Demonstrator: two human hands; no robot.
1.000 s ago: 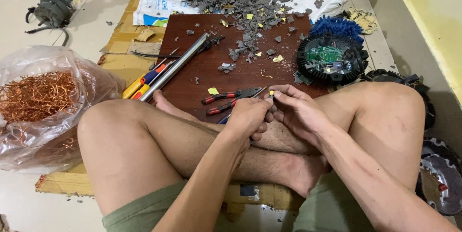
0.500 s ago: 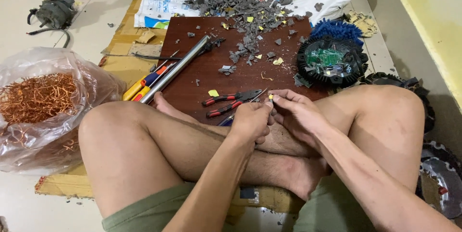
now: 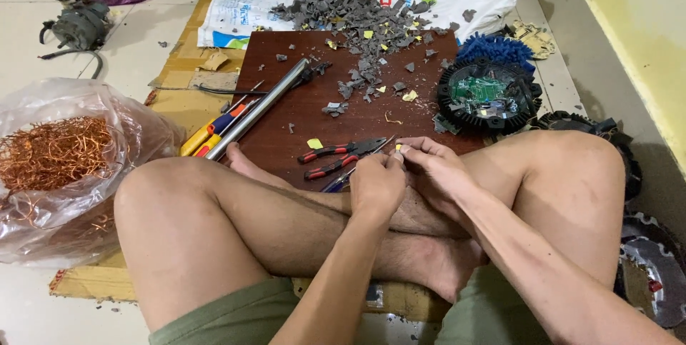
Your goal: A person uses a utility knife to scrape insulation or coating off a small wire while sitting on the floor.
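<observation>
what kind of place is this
Probably an informal floor workspace for stripping scrap electronics: a clear bag of copper wire, a pile of grey broken bits on a wooden board, and red-handled pliers by the hands.

head cam | looks steeply down | close over crossed legs | brown board (image 3: 300, 109) ahead

Person seated cross-legged, both forearms reaching forward between the raised knees. Left hand (image 3: 376, 184): knuckles up, fingers curled inward, fingertips pinched together at its far end. Right hand (image 3: 436, 166): palm turned left, fingers (image 3: 416, 146) bent, tips meeting those of the left hand. Both hands touch at the fingertips, above the crossed shins.
</observation>
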